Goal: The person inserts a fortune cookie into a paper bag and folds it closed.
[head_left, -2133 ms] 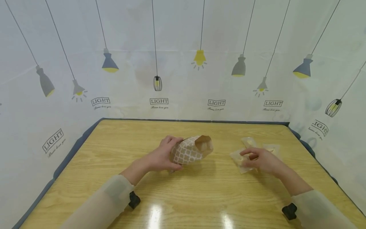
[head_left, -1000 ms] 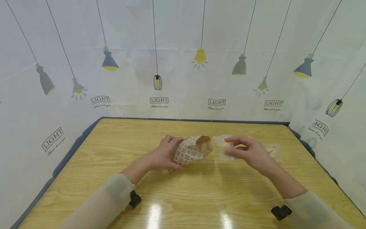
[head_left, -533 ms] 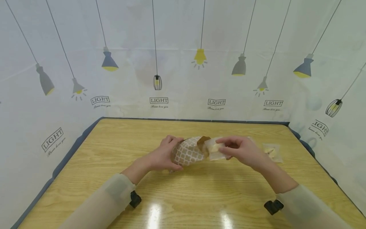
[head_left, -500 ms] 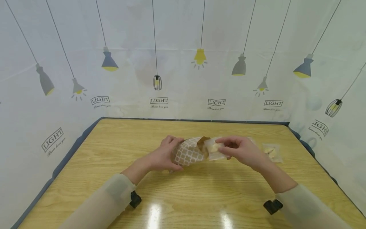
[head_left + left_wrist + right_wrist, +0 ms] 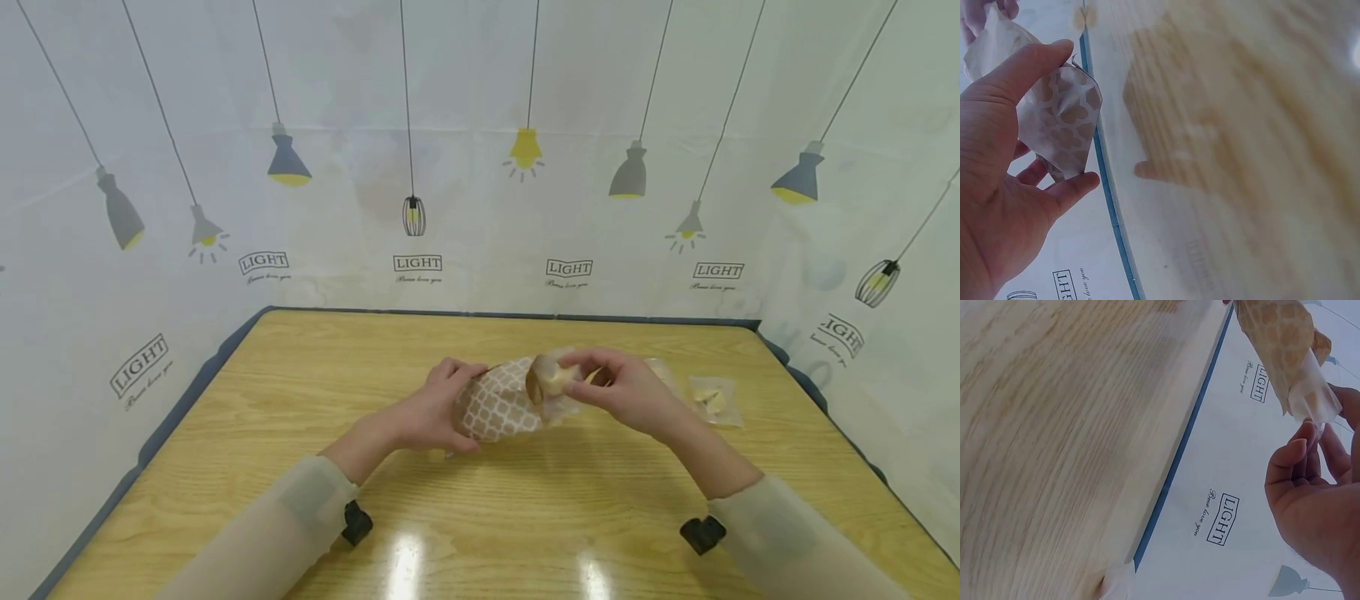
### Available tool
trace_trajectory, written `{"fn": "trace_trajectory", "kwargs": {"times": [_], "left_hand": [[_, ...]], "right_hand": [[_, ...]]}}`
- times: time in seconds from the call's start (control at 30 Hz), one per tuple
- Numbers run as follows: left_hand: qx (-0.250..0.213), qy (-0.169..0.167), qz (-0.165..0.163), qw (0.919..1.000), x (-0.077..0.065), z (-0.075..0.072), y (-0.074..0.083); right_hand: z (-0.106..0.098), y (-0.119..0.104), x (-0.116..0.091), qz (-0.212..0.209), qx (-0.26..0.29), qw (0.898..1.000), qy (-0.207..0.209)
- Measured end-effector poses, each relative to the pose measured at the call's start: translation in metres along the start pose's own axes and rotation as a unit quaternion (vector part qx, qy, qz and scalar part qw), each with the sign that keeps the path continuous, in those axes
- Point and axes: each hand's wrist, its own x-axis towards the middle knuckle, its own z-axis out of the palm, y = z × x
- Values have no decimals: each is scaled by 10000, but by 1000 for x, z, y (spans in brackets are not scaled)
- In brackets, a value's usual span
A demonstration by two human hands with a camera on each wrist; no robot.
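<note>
My left hand (image 5: 429, 414) grips a brown paper bag (image 5: 497, 403) with a white lattice pattern, tilted so its mouth faces right. In the left wrist view the thumb and fingers wrap the lower end of the bag (image 5: 1066, 122). My right hand (image 5: 626, 390) pinches a small clear packet (image 5: 558, 385) with something pale yellow inside. That packet is partly inside the mouth of the bag. From the right wrist, the packet (image 5: 1314, 397) shows between fingertips and bag rim. What else the bag holds is hidden.
Two more clear packets lie on the wooden table (image 5: 480, 517) at the right: one packet (image 5: 714, 400) in plain sight, another packet (image 5: 660, 372) partly behind the right hand. A white printed sheet (image 5: 480, 167) with lamp drawings stands around the table.
My right hand picked a packet up from the table at the right and carried it left into the bag's mouth. The left hand with the bag has hardly moved.
</note>
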Motion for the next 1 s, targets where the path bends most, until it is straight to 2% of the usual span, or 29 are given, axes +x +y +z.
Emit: {"fn": "trace_trajectory", "kwargs": {"times": [0.1, 0.27, 0.47, 0.6, 0.87, 1.0], "left_hand": [[-28, 13, -22, 10000, 0, 0, -1], [-31, 31, -30, 10000, 0, 0, -1], [12, 76, -50, 10000, 0, -1, 0], [-1, 79, -65, 9999, 1, -1, -1], [-162, 49, -19, 9999, 1, 0, 1], [-168, 42, -33, 9998, 0, 0, 1]], "right_hand": [[4, 3, 2, -72, -173, 9998, 88], [9, 5, 4, 13, -323, 9995, -3], [9, 3, 1, -29, -86, 9999, -61], [10, 2, 1, -100, 73, 9999, 74], [23, 7, 3, -336, 37, 9987, 379], [28, 8, 5, -259, 36, 9988, 414]]}}
